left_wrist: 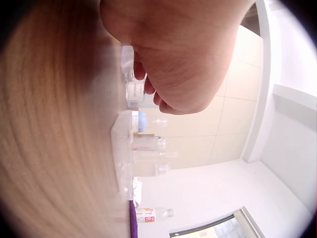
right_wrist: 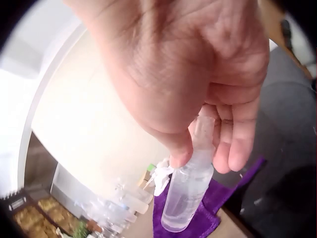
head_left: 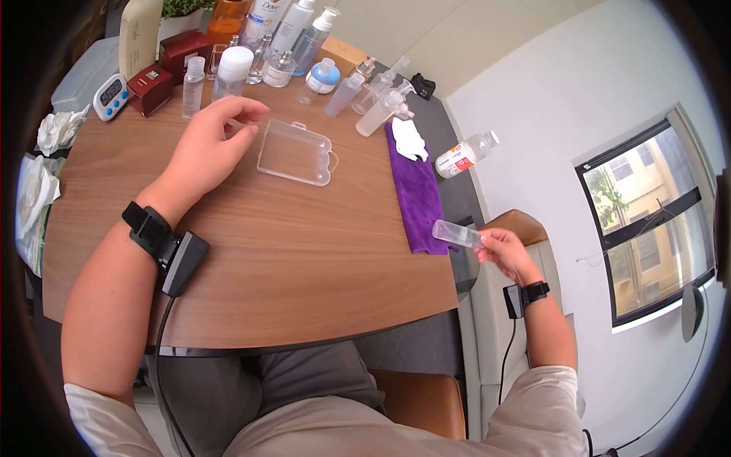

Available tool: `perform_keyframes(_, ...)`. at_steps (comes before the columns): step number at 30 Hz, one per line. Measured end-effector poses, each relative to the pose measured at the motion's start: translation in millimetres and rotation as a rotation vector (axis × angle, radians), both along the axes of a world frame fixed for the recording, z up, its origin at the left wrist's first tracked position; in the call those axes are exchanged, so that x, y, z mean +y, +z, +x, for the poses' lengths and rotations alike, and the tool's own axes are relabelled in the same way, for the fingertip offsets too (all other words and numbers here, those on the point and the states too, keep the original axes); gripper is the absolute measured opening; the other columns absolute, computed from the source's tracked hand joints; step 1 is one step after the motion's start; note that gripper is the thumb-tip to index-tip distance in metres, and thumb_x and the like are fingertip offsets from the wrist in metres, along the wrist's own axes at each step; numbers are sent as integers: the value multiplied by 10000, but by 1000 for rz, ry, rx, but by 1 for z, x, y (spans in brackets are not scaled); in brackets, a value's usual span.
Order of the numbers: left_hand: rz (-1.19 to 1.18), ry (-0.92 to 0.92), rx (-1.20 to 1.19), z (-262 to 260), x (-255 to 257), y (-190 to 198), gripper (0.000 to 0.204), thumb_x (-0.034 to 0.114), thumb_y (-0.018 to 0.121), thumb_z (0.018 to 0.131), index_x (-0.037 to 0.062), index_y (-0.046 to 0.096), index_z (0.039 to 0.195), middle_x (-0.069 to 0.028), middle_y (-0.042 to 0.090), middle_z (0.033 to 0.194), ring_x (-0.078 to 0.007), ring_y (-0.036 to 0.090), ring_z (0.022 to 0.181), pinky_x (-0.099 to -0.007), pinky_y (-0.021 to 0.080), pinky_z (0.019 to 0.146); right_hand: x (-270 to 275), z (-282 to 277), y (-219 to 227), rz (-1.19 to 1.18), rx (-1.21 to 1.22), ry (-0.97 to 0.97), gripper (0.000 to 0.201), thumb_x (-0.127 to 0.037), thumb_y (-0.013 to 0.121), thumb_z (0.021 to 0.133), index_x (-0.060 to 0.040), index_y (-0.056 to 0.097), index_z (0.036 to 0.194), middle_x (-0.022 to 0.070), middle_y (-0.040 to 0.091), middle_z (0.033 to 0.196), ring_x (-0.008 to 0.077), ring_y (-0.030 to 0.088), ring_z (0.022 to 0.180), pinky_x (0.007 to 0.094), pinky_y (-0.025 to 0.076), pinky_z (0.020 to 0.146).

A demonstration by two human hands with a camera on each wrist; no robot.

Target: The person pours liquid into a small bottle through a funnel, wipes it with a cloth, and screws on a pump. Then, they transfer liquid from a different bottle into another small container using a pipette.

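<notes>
My right hand (head_left: 502, 251) pinches a small clear bottle (head_left: 454, 233) near its neck, over the table's right edge by the purple cloth (head_left: 415, 194). In the right wrist view the bottle (right_wrist: 185, 201) points its base downward, with thumb and fingers around the neck. My left hand (head_left: 202, 148) hovers over the left part of the table, holding nothing, its fingers loosely bent. Just right of its fingertips lies a flat clear plastic case (head_left: 293, 156). Behind that hand stand a clear bottle (head_left: 193, 87) and a white-capped jar (head_left: 232, 72).
Several pump and spray bottles (head_left: 377, 114) line the table's back, with dark red boxes (head_left: 150, 89) and a digital timer (head_left: 111, 97) at left. White tissue (head_left: 409, 141) lies on the cloth. A labelled bottle (head_left: 462, 156) lies beyond it. Crumpled tissues (head_left: 61, 129) sit far left.
</notes>
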State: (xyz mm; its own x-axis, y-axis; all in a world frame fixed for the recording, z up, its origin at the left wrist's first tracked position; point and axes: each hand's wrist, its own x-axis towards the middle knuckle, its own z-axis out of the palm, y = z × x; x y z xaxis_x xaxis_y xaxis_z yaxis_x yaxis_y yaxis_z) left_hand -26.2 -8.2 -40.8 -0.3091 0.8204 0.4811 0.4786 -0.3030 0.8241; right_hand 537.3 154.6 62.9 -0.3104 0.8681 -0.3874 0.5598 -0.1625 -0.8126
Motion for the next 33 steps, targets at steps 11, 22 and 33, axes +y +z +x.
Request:
perform_keyframes(11, 10, 22, 17, -2, 1, -2, 257, 74, 655, 973, 35, 714, 1221, -77, 712, 1153, -179, 663, 1071, -320, 524, 885, 10, 24, -28, -376, 237, -211, 234, -231, 639, 1077, 1, 659, 1103, 127, 764, 917, 158, 739, 726, 287, 637, 690)
perform_keyframes(22, 1, 27, 9, -1, 0, 0, 258, 78, 659, 974, 44, 715, 1223, -79, 708, 1154, -177, 660, 1066, -322, 525, 890, -7, 18, -55, 136, 317, -189, 208, -54, 674, 1030, 26, 672, 1222, 115, 757, 1020, 160, 739, 845, 287, 638, 783)
perform_keyframes(33, -32, 20, 15, -4, -1, 0, 262, 58, 646, 980, 43, 704, 1236, -54, 697, 1172, -159, 639, 1092, -310, 505, 912, -63, -22, -21, 1632, -646, 776, 160, -7, 803, 848, -31, 706, 973, 145, 703, 1012, 298, 677, 809, 393, 570, 657)
